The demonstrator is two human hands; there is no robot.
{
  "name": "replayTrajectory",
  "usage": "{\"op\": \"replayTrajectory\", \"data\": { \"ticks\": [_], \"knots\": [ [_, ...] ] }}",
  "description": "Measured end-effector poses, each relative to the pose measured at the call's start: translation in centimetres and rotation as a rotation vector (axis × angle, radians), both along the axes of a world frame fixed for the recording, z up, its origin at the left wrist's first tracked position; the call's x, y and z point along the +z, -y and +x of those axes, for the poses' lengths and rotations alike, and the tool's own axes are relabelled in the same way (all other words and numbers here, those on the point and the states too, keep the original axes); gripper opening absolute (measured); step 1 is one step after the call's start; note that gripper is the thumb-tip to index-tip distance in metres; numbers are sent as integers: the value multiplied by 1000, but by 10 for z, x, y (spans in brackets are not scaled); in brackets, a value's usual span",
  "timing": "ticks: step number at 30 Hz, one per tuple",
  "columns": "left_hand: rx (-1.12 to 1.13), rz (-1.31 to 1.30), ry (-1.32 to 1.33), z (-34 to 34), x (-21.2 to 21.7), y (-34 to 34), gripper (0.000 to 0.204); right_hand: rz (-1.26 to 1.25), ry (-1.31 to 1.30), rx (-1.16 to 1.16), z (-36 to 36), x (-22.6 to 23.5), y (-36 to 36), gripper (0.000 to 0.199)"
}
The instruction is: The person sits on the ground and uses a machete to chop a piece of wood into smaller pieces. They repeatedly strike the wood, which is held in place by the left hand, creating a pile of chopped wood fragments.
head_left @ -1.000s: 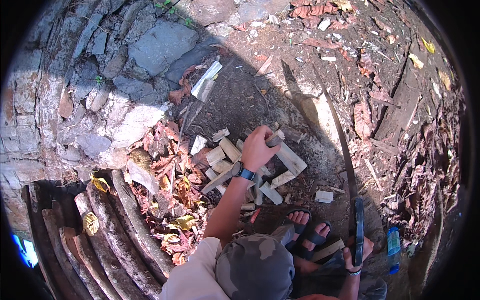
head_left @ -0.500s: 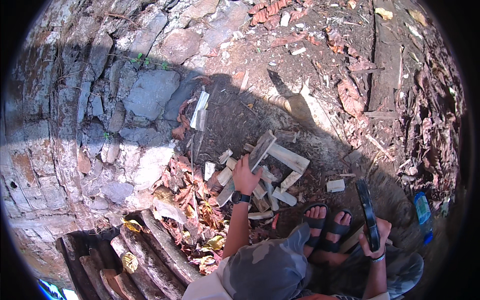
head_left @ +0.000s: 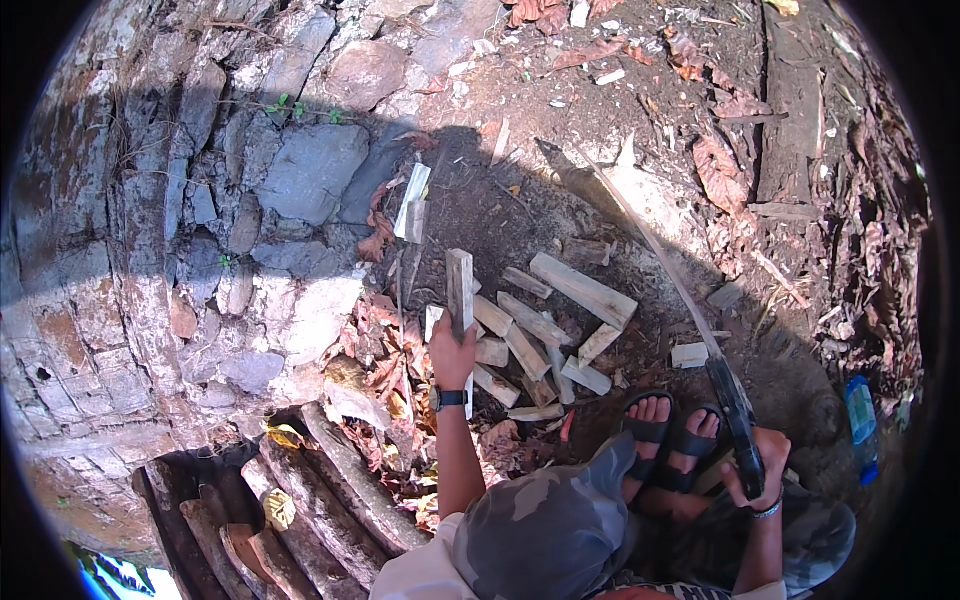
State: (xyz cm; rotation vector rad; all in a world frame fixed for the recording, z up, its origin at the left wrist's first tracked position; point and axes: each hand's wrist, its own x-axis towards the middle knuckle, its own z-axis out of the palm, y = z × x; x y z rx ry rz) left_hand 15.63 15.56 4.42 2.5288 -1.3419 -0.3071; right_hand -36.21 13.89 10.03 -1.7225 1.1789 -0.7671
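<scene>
Left hand lifts a split stick; right hand grips a long blade.

The left hand (head_left: 453, 352) has its fingers clamped on a pale wood stick (head_left: 460, 290), long axis pointing far, above the pile of split wood (head_left: 540, 325). The right hand (head_left: 752, 470) is wrapped around the machete (head_left: 690, 310), which points far-left.

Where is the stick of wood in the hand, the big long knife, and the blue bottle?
stick of wood (head_left: 459, 285), head view, on the pale upper part above the left hand.
long knife (head_left: 655, 255), head view, on the middle of the thin blade.
blue bottle (head_left: 860, 415), head view, on the bottle's body.
</scene>
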Motion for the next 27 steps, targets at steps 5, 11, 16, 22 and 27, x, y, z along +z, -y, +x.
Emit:
{"op": "replayTrajectory", "data": {
  "ticks": [5,11,16,22,27],
  "knots": [
    [49,53,152,23,-48,-34,67,22,-35,50,3,-5,-2,36],
    [-188,-177,109,-77,-54,64,73,-8,-65,0,5,-12,-6,35],
    [-312,-70,-93,-132,-70,145,73,89,-26,-18,8,-9,0,34],
    [-296,-148,-35,-125,-88,144,66,136,-17,-13,7,-7,2,46],
    [-205,-209,-91,-119,-23,102,71,125,-26,-44,0,-13,2,48]
  ]
}}
